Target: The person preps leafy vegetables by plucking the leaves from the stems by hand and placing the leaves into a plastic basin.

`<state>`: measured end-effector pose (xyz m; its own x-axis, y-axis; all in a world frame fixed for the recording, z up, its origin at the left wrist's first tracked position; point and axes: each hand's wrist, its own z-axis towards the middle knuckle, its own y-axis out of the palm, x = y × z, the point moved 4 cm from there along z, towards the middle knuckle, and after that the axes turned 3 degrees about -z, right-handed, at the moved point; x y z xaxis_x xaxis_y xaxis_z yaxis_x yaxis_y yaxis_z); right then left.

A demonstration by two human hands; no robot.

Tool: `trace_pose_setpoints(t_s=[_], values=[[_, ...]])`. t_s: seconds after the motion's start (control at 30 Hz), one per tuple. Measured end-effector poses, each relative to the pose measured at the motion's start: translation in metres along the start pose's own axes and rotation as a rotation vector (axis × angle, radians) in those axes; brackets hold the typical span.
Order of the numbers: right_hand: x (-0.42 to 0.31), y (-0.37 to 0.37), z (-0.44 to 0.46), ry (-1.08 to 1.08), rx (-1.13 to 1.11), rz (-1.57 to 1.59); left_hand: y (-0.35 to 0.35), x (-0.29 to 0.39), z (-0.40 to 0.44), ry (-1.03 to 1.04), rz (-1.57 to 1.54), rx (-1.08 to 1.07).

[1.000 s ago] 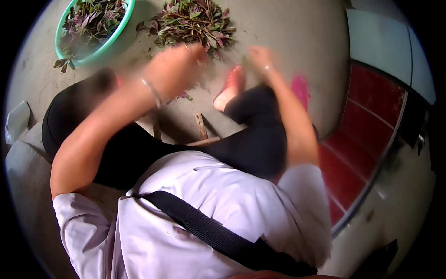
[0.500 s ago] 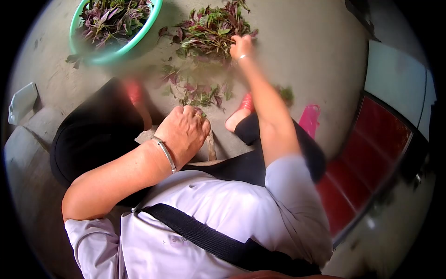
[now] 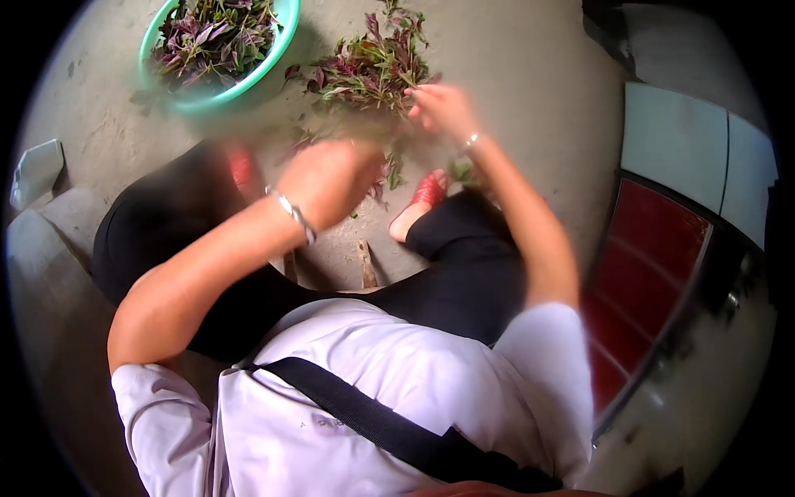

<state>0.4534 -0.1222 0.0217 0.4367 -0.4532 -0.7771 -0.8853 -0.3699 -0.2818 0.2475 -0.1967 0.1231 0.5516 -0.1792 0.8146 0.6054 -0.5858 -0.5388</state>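
A loose pile of purple-and-green amaranth (image 3: pixel 368 70) lies on the floor in front of me. At its right edge is my right hand (image 3: pixel 443 112), fingers pinched together on what looks like a thin amaranth stem; motion blurs it. Closer to my body, my left hand (image 3: pixel 331 178) is raised above the floor with its fingers curled closed. Its back faces me, so whatever it holds is hidden. Scattered amaranth leaves (image 3: pixel 389 176) show on the floor just beyond my left hand. A green basin (image 3: pixel 291 33) full of amaranth stands at the upper left.
My feet in red sandals (image 3: pixel 429 189) rest either side of the scattered leaves. A small green heap (image 3: pixel 464 172) lies beside the right foot. A cabinet with red panels (image 3: pixel 654 257) stands at the right, and a pale plastic object (image 3: pixel 37 174) at the far left.
My right hand has drawn back from the pile, toward me and slightly right. My left hand has lifted forward, now covering part of the scattered leaves. The view has shifted slightly.
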Motion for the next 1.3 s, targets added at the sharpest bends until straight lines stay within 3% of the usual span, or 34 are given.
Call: trace_pose_setpoints(t_s=[0.07,0.13,0.2,0.37,0.57,0.67,0.97,1.0,1.07,1.17,1.2,1.3], values=[[-0.031,0.007,-0.029,-0.046,-0.033,0.012,-0.017,-0.003,0.013,0.024,-0.301,0.129],[-0.054,0.019,-0.059,-0.095,-0.073,0.074,-0.013,-0.020,0.024,-0.375,-0.726,0.102],[-0.066,0.031,-0.083,-0.154,-0.116,0.144,-0.012,-0.016,0.025,-0.390,-1.076,0.108],[-0.081,0.051,-0.118,-0.170,-0.187,0.155,-0.014,-0.010,0.024,-0.300,-1.302,0.118],[-0.084,0.058,-0.127,-0.166,-0.139,0.218,-0.015,-0.008,0.020,-0.326,-1.302,0.030],[-0.086,0.064,-0.125,-0.194,-0.142,0.161,-0.012,-0.019,0.027,-0.301,-1.149,0.060],[-0.067,0.073,-0.121,-0.088,-0.053,0.041,-0.033,-0.006,0.024,-0.109,-0.811,0.369],[-0.069,0.073,-0.117,-0.298,-0.001,-0.230,-0.034,-0.008,0.024,-0.068,-0.731,0.405],[-0.068,0.068,-0.119,-0.422,0.103,-0.306,-0.034,-0.008,0.024,-0.052,-0.647,0.335],[-0.070,0.049,-0.117,-0.562,0.262,-0.306,-0.033,0.002,0.018,-0.066,-0.664,0.244],[-0.072,0.045,-0.117,-0.463,0.284,-0.140,-0.030,0.001,0.018,-0.055,-0.656,0.242],[-0.085,0.035,-0.123,-0.463,0.311,0.075,-0.023,-0.001,0.021,-0.017,-0.592,0.204]])
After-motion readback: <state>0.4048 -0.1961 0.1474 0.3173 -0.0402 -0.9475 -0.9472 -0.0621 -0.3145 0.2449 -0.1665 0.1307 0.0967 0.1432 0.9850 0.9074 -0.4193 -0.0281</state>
